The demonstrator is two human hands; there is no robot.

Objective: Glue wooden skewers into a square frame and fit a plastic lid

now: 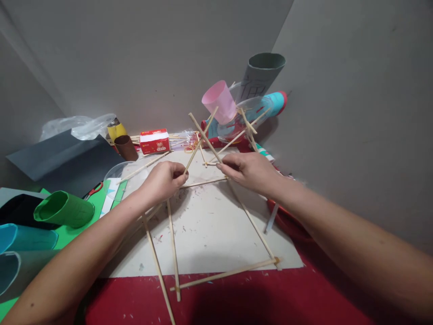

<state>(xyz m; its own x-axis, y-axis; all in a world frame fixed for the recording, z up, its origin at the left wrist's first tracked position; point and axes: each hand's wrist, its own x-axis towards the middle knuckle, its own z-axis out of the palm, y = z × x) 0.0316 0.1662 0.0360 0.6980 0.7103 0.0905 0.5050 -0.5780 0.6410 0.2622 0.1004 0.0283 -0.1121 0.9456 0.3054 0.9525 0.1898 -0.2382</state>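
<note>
Head view: left hand (pixel 165 178) pinches a slanted stick of the wooden stick frame (pixel 226 273) w/ right hand (pixel 248 169) closed on a short crosspiece, above white board (pixel 209 234)

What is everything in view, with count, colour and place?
sticks: many, tan, tied in a frame on the board
board: one, white, centre
mat: one, red, front
cup: one, pink, tilted behind the frame
box: one, red and white, back
green roll: one, green, left
blue rolls: two, blue, left edge
grey roll: one, grey, back right
sheet: one, dark grey, back left
bag: one, clear, back left
left hand: one, closed on a stick
right hand: one, pinching a stick
</note>
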